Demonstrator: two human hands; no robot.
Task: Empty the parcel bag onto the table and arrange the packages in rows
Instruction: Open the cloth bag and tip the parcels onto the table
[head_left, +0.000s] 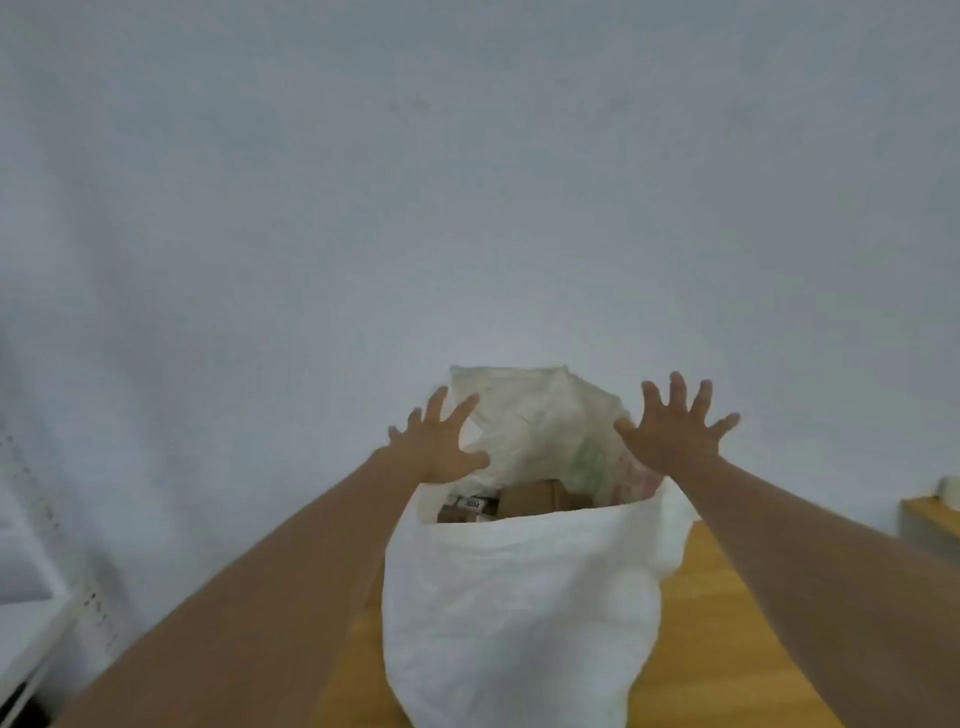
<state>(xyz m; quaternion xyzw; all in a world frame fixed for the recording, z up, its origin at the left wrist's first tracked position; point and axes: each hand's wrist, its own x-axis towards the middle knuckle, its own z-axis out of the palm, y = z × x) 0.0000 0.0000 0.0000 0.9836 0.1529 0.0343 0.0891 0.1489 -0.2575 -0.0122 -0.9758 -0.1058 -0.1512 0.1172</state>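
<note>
A large white woven parcel bag (519, 613) stands upright on the wooden table (727, 649), its mouth open toward me. Inside the mouth I see brown cardboard packages (524, 499), one with a dark label. The bag's far flap rises behind them. My left hand (436, 441) hovers at the left side of the bag's mouth, fingers spread, holding nothing. My right hand (670, 431) hovers at the right side of the mouth, fingers also spread wide and empty. Both arms reach forward along either side of the bag.
A plain pale wall fills the background. A white shelf or cabinet edge (31, 613) sits at the lower left. A second wooden surface (930, 519) with a small white object stands at the right edge.
</note>
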